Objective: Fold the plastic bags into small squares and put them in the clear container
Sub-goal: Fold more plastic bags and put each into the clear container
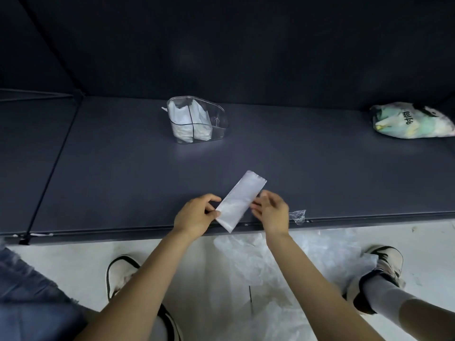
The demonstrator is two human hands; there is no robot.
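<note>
A white plastic bag folded into a long narrow strip (240, 199) lies slanted near the front edge of the dark table (123, 173). My left hand (195, 215) pinches the strip's near left corner. My right hand (270, 212) hovers at the strip's right edge, fingers apart and blurred, holding nothing that I can see. The clear container (197, 123) with dividers stands further back at the centre; folded white bags fill its two left compartments and its right compartment looks empty.
A full printed plastic bag (413, 120) lies at the back right of the table. A scrap of clear film (299, 216) sits on the front edge. Loose white plastic bags (283, 262) lie on the floor between my shoes. A dark wall rises behind the table.
</note>
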